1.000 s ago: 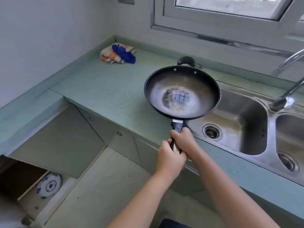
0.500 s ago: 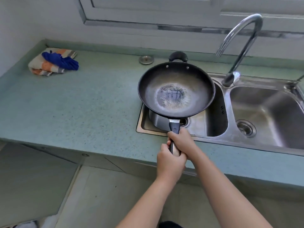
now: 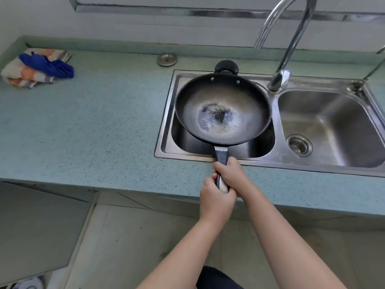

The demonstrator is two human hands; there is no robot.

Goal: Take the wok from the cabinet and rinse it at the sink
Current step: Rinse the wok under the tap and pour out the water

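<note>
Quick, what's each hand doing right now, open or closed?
Left hand: closed, holding the wok by the end of its handle.
Right hand: closed on the same handle, nearer the pan.

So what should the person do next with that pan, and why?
Probably set the wok down in the left basin, freeing one hand for the tap: the left hand and right hand both grip its handle, it is over that basin, and no water runs.
</note>
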